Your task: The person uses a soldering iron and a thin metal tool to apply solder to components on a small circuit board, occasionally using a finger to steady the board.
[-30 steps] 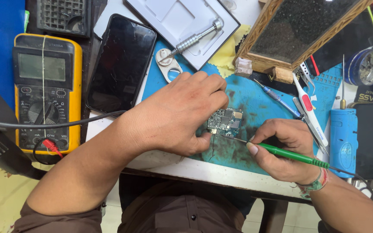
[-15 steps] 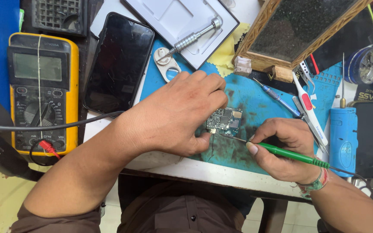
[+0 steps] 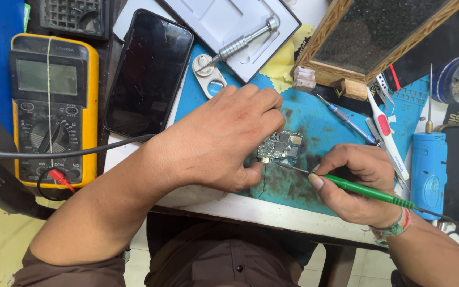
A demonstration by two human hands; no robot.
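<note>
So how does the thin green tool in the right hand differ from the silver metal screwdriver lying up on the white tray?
The green-handled pen-shaped tool is held in the right hand, its fine tip touching the small circuit board; the silver metal screwdriver lies unheld on the white tray. The green tool trails a cord; the screwdriver has none. Both are slim and lie slanted.

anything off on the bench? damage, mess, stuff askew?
Yes: the blue work mat is smeared with dark stains around the small circuit board. A silver screwdriver lies slanted across the white tray. No damage is visible.
</note>
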